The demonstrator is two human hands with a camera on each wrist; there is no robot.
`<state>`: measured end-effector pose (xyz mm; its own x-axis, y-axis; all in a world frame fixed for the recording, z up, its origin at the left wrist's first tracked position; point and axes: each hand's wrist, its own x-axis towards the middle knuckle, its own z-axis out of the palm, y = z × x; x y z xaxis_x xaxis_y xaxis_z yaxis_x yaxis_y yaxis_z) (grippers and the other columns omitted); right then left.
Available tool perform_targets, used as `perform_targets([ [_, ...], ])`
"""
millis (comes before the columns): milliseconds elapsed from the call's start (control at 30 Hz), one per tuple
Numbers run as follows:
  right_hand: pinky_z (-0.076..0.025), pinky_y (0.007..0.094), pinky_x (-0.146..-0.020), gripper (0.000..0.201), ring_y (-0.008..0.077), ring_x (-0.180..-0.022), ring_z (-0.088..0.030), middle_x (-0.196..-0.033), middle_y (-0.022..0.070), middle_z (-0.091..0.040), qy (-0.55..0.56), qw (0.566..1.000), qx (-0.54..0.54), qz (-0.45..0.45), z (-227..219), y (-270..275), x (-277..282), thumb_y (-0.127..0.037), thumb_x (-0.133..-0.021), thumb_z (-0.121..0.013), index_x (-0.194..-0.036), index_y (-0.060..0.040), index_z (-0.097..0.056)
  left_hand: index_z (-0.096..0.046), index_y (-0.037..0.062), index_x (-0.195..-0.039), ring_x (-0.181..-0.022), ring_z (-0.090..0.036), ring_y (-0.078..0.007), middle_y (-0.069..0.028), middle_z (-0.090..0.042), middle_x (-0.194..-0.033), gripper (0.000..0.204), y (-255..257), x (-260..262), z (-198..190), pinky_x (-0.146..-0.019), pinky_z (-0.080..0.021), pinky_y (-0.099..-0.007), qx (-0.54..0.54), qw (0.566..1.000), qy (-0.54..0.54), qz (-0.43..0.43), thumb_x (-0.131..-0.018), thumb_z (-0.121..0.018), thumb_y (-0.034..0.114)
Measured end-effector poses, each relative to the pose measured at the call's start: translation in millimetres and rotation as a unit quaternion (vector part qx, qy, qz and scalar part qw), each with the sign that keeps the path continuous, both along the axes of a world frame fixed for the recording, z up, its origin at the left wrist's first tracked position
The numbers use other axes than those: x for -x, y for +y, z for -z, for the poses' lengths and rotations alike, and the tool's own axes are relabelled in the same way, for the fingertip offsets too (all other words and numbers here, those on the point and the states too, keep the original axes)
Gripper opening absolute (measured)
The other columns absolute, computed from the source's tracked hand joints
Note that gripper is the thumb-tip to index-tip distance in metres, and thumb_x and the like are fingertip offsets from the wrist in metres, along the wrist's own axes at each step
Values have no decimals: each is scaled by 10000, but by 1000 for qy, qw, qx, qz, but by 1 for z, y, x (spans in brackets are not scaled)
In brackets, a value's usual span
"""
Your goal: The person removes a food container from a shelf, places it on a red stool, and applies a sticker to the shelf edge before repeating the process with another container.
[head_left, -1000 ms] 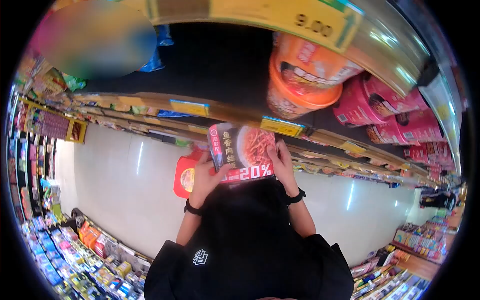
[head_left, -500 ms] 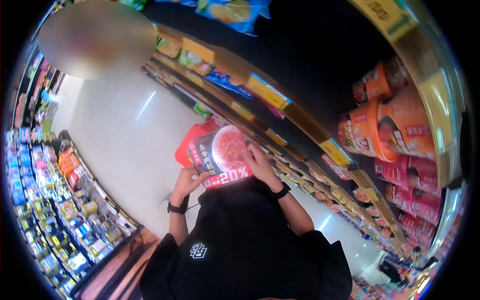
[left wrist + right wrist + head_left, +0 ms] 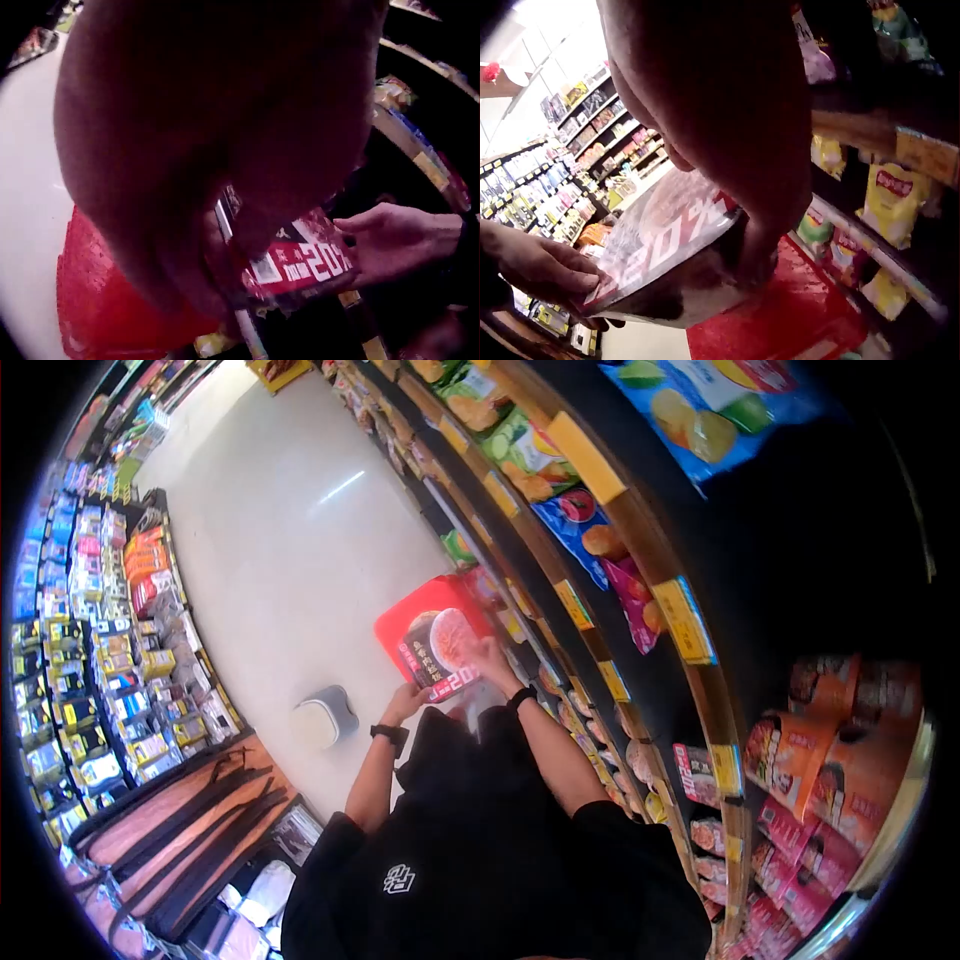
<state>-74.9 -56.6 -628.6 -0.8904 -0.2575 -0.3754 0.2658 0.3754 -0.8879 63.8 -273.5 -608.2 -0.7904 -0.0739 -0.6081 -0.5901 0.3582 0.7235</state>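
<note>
Both hands grip a boxed meal (image 3: 437, 657) with a noodle-like dish pictured and a red "20%" band, in front of the torso. The left hand (image 3: 404, 705) pinches its lower left corner, thumb on top. On the opposite side, the right hand (image 3: 490, 663) holds the edge, fingers partly over the picture. Beneath and beyond the box is a red container (image 3: 402, 614), also in the left wrist view at lower left. In the right wrist view the box (image 3: 664, 244) is tilted between the left hand (image 3: 540, 270) and the right hand (image 3: 720, 112).
Shelves with chip bags (image 3: 525, 455) and orange cup packages (image 3: 790, 752) run along the right. Pale floor (image 3: 270, 530) lies left of the red container, with a grey-white round-topped object (image 3: 325, 718) on it. Racks of small packaged goods (image 3: 130, 690) line the left.
The view has swung round, so the shelves now lie along the right and more floor shows. The box stays in both hands, now lower and over the red container, and looks smaller.
</note>
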Motion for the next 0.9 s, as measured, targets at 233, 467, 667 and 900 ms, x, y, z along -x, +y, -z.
perform_targets([
  [233, -417, 365, -988, 598, 317, -1140, -527, -1162, 170, -564, -105, 981, 43, -157, 67, 1, 4, -5, -686, -629, -1273, -88, -547, -586, -12, -856, -673, -637, -210, -143, -660, -740, 283, 32, -10, 34, -624, -496, -349, 94, 977, -17, -192, -901, -648, 260],
  [467, -421, 361, -994, 521, 314, -1162, -519, -1207, 180, -553, -123, 981, 63, -139, 44, -5, 2, -10, -676, -629, -1192, -76, -619, -565, -4, -846, -624, -622, -153, -93, -634, -703, 253, 40, -14, 39, -562, -493, -298, 30, 952, 57, -300, -907, -656, 224],
  [667, -480, 370, -900, 408, 302, -1066, -583, -1155, 181, -587, -97, 993, 22, -62, 38, 1, -10, -76, -749, -645, -1149, -3, -606, -598, 1, -875, -618, -666, -226, -112, -669, -677, 321, 30, -12, 82, -611, -515, -352, 49, 940, 18, -336, -872, -681, 311],
  [900, -489, 390, -839, 243, 303, -943, -616, -1035, 162, -612, 36, 989, -101, -107, -112, 47, -5, -143, -830, -626, -1031, -7, -620, -354, -116, -1300, -1234, -409, -419, -337, -414, -1294, 809, 39, 16, 9, -1038, -332, -506, 201, 925, 105, -306, -792, -749, 375],
])
